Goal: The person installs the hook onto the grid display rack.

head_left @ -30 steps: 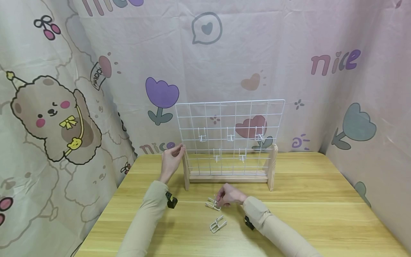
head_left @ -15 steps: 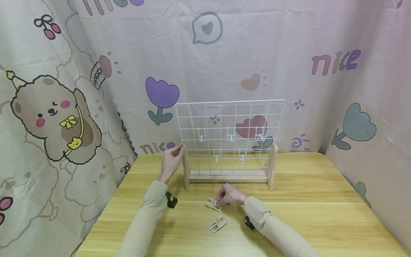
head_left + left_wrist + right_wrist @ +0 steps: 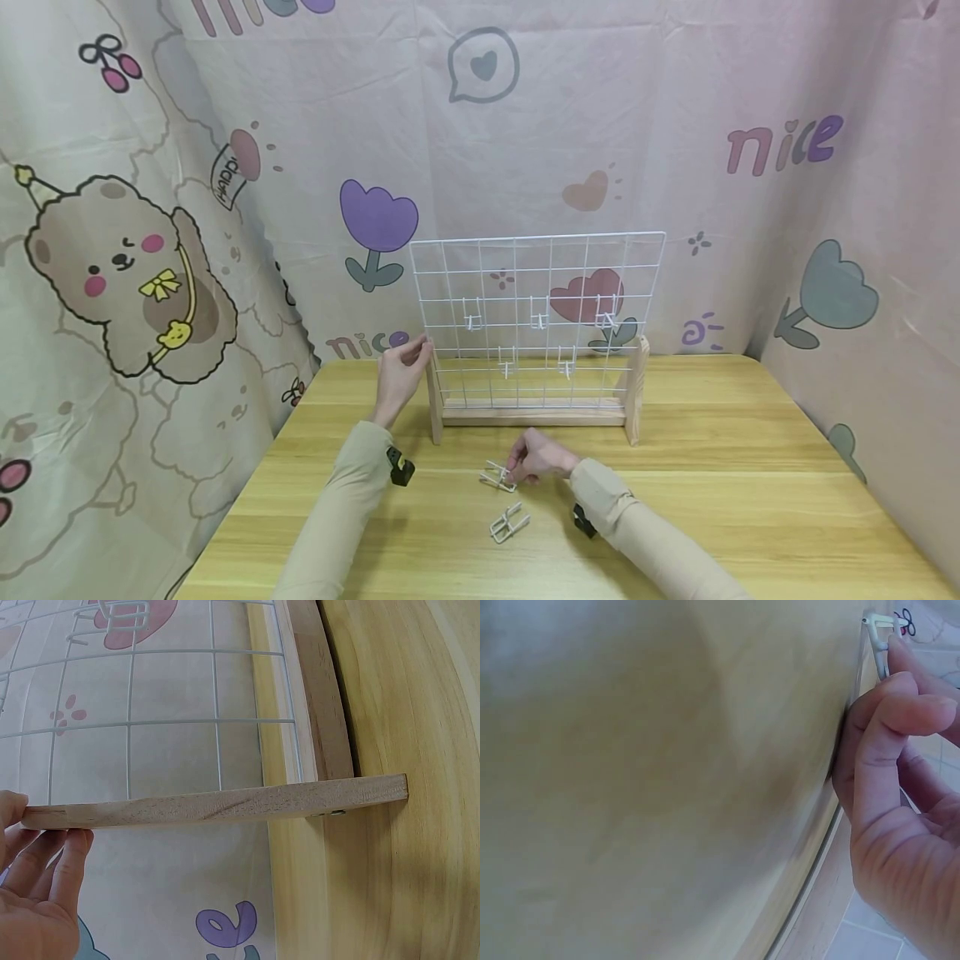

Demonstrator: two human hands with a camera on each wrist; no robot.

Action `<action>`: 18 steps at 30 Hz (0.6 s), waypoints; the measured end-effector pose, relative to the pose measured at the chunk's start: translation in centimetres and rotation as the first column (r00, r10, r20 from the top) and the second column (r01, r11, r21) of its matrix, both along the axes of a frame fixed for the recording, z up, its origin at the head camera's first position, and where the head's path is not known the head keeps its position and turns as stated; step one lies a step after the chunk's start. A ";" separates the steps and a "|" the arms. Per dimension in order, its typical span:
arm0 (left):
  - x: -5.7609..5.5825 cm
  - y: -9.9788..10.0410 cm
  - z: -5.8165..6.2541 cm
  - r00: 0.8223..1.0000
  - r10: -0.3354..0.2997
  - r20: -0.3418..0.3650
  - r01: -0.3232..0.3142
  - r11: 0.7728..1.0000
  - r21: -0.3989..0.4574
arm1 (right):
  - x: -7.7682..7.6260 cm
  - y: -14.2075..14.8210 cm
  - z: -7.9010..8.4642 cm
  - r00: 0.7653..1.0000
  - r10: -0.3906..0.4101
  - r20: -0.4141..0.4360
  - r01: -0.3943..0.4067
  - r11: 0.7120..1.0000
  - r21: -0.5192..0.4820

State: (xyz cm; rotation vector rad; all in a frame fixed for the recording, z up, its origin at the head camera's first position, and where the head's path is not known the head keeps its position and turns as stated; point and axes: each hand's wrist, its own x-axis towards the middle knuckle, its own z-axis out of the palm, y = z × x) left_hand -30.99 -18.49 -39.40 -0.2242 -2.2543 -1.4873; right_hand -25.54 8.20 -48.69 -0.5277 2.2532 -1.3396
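My left hand [image 3: 400, 379] pinches the top of the left wooden upright [image 3: 436, 408] of a stand that bears a white wire grid [image 3: 514, 272]. In the left wrist view, thumb and fingers [image 3: 69, 874] lie on opposite faces of that upright [image 3: 225, 805]. Low over the table, in front of the stand, my right hand [image 3: 547, 457] pinches a white wire hook [image 3: 498, 484] between thumb and fingertips. Part of this hook [image 3: 877, 634] shows past the fingers in the right wrist view. A second white hook [image 3: 507, 525] lies nearer to me on the table.
Several white hooks hang on the grid in two rows, such as the upper middle one [image 3: 538, 320]. The stand has a wooden base bar [image 3: 532, 420] and a right upright [image 3: 636, 396]. Behind the wooden table [image 3: 720, 500] hangs a printed curtain [image 3: 525, 167].
The right hand shifts very slightly to the right over the hook. The left hand, the stand and the other hooks stay where they were.
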 end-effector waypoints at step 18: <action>0.0 0.0 0.1 1.000 0.004 0.004 -0.004 1.000 0.001 | 0.3 0.3 0.2 1.000 0.028 -0.005 -0.028 0.999 -0.018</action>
